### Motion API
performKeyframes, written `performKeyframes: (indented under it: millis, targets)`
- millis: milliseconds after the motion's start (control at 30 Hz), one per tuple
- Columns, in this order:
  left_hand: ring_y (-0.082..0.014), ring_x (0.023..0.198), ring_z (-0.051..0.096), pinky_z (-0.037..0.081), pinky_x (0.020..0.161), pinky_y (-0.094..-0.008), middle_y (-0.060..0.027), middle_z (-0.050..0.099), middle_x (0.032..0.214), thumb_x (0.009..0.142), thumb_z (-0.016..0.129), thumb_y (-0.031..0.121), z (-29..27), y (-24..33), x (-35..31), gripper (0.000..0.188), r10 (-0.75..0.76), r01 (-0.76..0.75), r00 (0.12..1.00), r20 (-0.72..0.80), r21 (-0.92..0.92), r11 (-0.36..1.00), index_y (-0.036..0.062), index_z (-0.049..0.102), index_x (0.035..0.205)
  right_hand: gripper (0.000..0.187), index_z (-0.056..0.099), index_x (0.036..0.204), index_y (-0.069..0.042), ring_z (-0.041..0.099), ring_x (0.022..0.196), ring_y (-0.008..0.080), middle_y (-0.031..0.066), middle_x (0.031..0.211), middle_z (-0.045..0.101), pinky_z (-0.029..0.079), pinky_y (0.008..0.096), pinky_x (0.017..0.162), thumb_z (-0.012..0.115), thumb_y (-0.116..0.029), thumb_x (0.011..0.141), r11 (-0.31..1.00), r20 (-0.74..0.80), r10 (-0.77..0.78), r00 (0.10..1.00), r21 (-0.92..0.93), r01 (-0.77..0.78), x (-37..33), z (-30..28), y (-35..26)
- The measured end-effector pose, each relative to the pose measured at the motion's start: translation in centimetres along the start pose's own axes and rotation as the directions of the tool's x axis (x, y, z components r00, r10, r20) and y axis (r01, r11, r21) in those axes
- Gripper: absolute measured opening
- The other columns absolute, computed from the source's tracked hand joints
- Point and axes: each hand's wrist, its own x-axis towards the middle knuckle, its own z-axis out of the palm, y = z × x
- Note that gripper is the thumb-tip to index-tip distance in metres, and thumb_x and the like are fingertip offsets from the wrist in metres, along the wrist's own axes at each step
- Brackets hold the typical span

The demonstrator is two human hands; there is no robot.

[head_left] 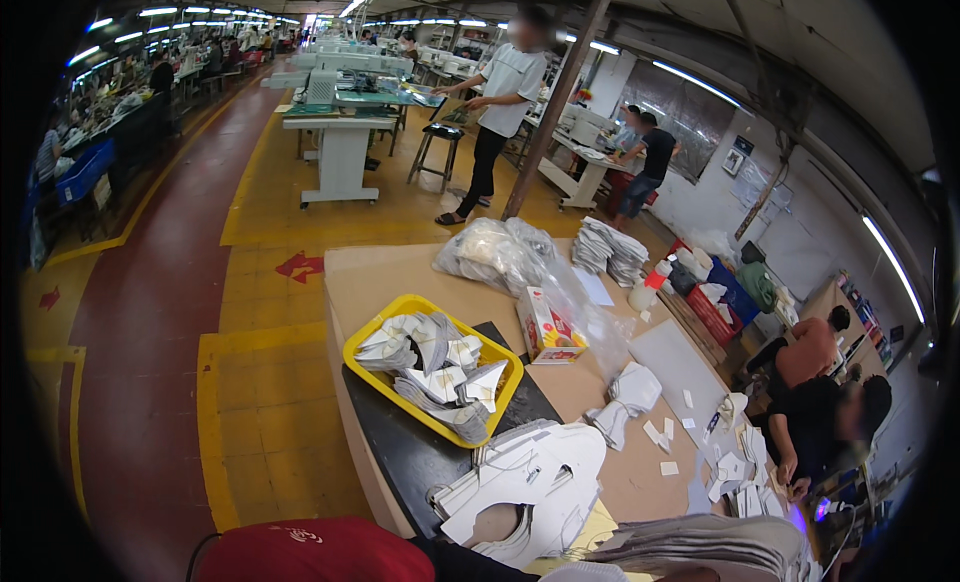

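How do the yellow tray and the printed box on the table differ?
The yellow tray is broad and shallow; the printed box is smaller and narrower. The tray is one plain colour, while the box mixes white, red and yellow. Both show yellow.

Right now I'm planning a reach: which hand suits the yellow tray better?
Tentatively the left hand: the yellow tray sits by the table's left edge. Neither hand shows, so I can't confirm.

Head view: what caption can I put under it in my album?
A yellow plastic tray of cut pieces beside a stack of larger white cutouts on a crowded workshop table.
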Motion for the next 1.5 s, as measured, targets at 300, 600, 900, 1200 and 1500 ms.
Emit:
performKeyframes:
  millis: [300, 600, 900, 1200, 1500]
  targets:
    - [-0.014, 0.105, 0.06, 0.05, 0.089, -0.0295, -0.0093, 0.066, 0.114, 0.099, 0.057, 0.046, 1.0, -0.1, 0.3, 0.053, 0.009, -0.009, 1.0, -0.02, 0.019, 1.0, -0.0023, 0.061, 0.122, 0.066, 0.041, 0.143, 0.003, 0.06, 0.115, 0.0293, 0.0177, 0.131, 0.058, 0.048, 0.0382, 0.098, 0.069, -0.025, 0.09, 0.998, -0.03, -0.054, 0.998, -0.034, 0.053, -1.3, -1.0, -0.2]
    - [-0.0131, 0.105, 0.06, 0.049, 0.09, -0.0291, -0.0076, 0.066, 0.114, 0.1, 0.056, 0.044, 3.2, -0.2, 1.9, 0.05, 0.104, -0.099, 0.993, -0.053, 0.098, 0.99, -0.001, 0.062, 0.121, 0.071, 0.04, 0.142, 0.007, 0.06, 0.114, 0.031, 0.0188, 0.129, 0.059, 0.048, 0.0382, 0.098, 0.071, -0.027, 0.088, 0.948, -0.098, -0.301, 0.948, -0.137, 0.287, -6.4, -3.8, -1.6]
    - [-0.0067, 0.088, 0.057, 0.041, 0.073, -0.021, -0.0004, 0.065, 0.102, 0.095, 0.057, 0.06, -0.7, -2.0, 3.5, 0.065, -0.163, 0.111, 0.976, -0.143, -0.317, 0.942, 0.0006, 0.062, 0.118, 0.045, 0.048, 0.142, -0.001, 0.061, 0.105, 0.0153, 0.0124, 0.126, 0.061, 0.048, 0.0282, 0.093, 0.055, -0.001, 0.097, 0.968, 0.003, -0.162, 0.987, 0.197, 0.158, -6.0, -3.2, -8.8]
    - [-0.0053, 0.088, 0.056, 0.039, 0.074, -0.0214, -0.0001, 0.065, 0.097, 0.098, 0.053, 0.057, 1.4, -2.3, 2.4, 0.059, -0.171, 0.157, 0.985, -0.038, -0.25, 0.955, 0.0017, 0.063, 0.115, 0.04, 0.056, 0.131, 0.002, 0.064, 0.101, 0.0151, 0.012, 0.111, 0.068, 0.049, 0.0275, 0.09, 0.064, -0.003, 0.093, 0.947, 0.037, -0.078, 0.996, 0.314, 0.063, -5.1, -5.8, -7.5]
    - [-0.0105, 0.097, 0.066, 0.049, 0.084, -0.0249, -0.005, 0.07, 0.107, 0.1, 0.046, 0.059, 1.7, -1.6, 1.7, 0.061, -0.175, 0.172, 0.984, 0.019, -0.316, 0.933, 0.0035, 0.062, 0.12, 0.051, 0.051, 0.137, -0.002, 0.066, 0.096, 0.0157, 0.0134, 0.109, 0.069, 0.053, 0.0287, 0.087, 0.068, 0.001, 0.089, 0.922, 0.049, -0.14, 0.989, 0.369, 0.113, -5.8, -6.7, -7.8]
